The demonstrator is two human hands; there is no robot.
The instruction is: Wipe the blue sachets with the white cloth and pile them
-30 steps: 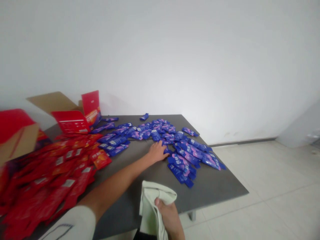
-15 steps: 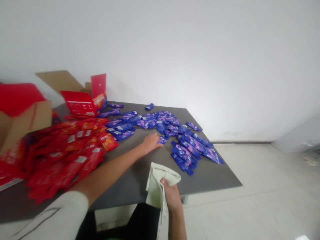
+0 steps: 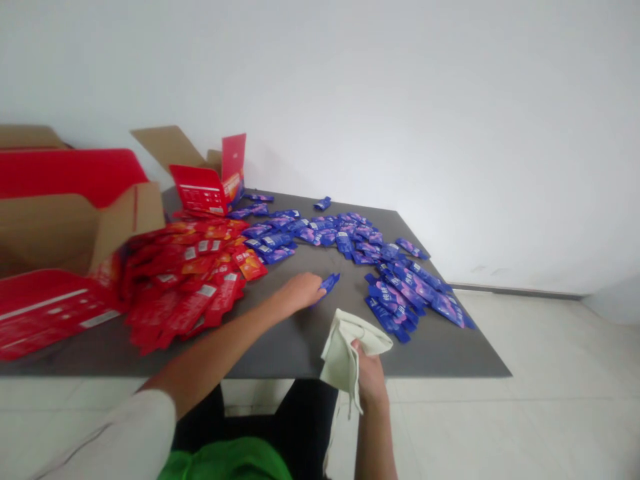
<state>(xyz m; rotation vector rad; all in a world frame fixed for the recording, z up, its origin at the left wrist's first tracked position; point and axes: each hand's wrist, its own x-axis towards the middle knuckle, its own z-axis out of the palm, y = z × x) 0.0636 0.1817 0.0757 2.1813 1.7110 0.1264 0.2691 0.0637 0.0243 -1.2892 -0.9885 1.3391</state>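
Note:
My left hand [image 3: 300, 295] rests on the dark grey table top [image 3: 295, 343], its fingertips pinching a blue sachet [image 3: 329, 284] that stands apart from the main spread. My right hand [image 3: 370, 373] grips a crumpled cream cloth [image 3: 347, 348] just over the table's front edge. Many glossy blue-and-purple sachets [image 3: 405, 290] lie scattered and overlapping to the right and behind. Many red sachets [image 3: 187, 297] form a heap left of my left forearm, which they do not touch.
An open cardboard carton with red panels [image 3: 60, 220] stands at the far left, and a smaller open red carton [image 3: 205, 190] sits at the table's back left. A white wall rises behind the table. Pale floor tiles lie beyond its front and right edges.
My view has tilted down and shifted. My left hand has drawn back left with the blue sachet at its fingertips. My right hand and the cloth have moved up and toward the table.

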